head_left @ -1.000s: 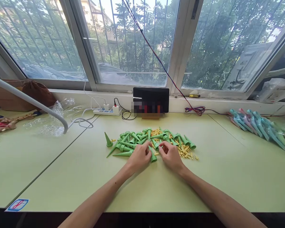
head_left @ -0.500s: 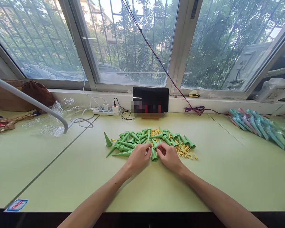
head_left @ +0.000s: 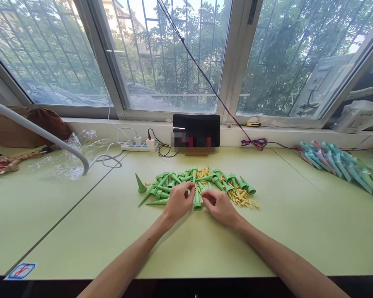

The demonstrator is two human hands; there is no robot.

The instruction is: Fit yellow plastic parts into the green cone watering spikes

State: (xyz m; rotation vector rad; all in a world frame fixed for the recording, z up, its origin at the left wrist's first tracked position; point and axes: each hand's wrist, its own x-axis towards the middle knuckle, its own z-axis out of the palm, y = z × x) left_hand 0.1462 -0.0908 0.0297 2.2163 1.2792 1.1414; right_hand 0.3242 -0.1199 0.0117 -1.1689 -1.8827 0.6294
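My left hand is closed in a pinch around the narrow part of a green plastic cone-shaped spike, whose wide ribbed end points toward me. Just right of that spike is my right hand, thumb and fingertips pinched together; what they hold is too small to make out. Beyond both hands lies a heap of similar green spikes, some overlapping. Small yellow plastic pieces are scattered by my right hand and among the spikes.
One green spike stands upright at the heap's left. Behind the heap is a black-screened tablet, with a power strip and cables to its left. Bagged blue and pink items lie right. A white curved tube reaches in from the left.
The spike in my left hand has shifted slightly left and turned more upright in view. My right fingertips have moved a little left and lower, staying beside it.
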